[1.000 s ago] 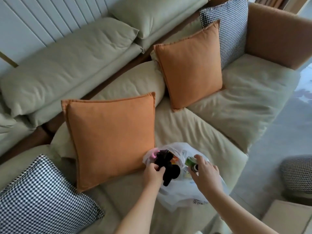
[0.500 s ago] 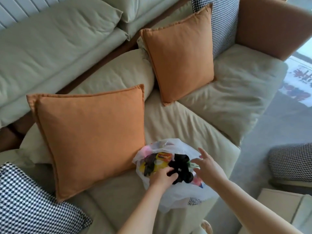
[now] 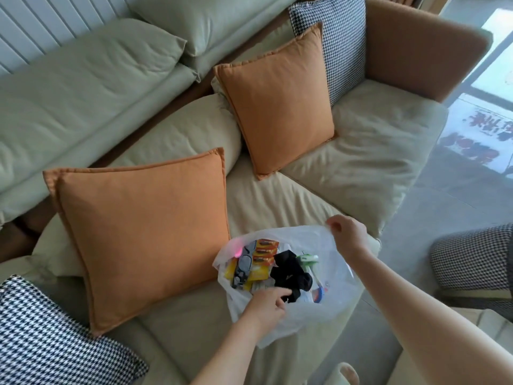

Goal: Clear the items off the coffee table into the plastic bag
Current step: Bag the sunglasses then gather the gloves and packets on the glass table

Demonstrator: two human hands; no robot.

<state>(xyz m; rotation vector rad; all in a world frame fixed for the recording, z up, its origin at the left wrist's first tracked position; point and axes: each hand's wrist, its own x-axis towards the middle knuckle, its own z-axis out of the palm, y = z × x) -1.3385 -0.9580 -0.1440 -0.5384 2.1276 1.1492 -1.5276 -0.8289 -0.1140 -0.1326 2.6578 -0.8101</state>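
1. Sofa (image 3: 361,151): pale green, deep-seated, with a brown armrest at the far right. It fills most of the view.
2. Near orange cushion (image 3: 144,232): leans against the seat back, its lower right corner just beside the bag.
3. Far orange cushion (image 3: 277,101): stands tilted, in front of a houndstooth cushion (image 3: 338,43).
4. A second houndstooth cushion (image 3: 50,337) lies at the lower left of the seat.
5. Plastic bag (image 3: 327,301): white, translucent, resting on the seat near its front edge, mouth open upward.
6. Contents visible in the mouth: a black cloth item (image 3: 288,273) in the middle, yellow-orange packets (image 3: 261,257) to its left, a green-and-white object (image 3: 306,259) to its right. Further items are too small to identify.
7. Right hand (image 3: 347,236): fingers curled, pinching the far rim of the bag and holding it raised.
8. Left hand (image 3: 266,302): at the near rim, fingers extended toward the black cloth item, fingertips touching it. Whether it grips the cloth cannot be determined.
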